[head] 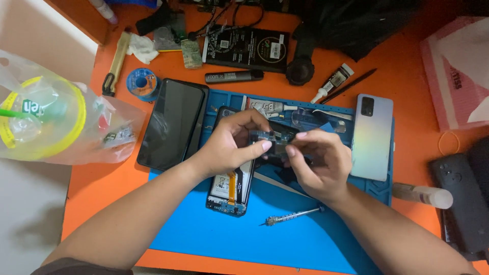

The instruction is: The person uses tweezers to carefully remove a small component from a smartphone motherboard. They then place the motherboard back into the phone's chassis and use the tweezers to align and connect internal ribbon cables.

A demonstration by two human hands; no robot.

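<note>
Small screwdriver (pixel 293 217) lies nearest me on the blue mat (pixel 204 234). Beyond it, I see left hand (pixel 232 145) and right hand (pixel 318 163) both pinching a small dark phone part (pixel 272 140) between them, above the opened phone (pixel 232 188).

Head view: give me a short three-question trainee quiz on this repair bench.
1. True or false: both hands hold the small dark part above the opened phone.
2. What lies on the blue mat nearest the right hand? A) screwdriver B) scissors C) spoon
3. On which side of the left hand does the black screen panel lie?

Key: 1 true; 2 A; 3 the person's left.
</note>
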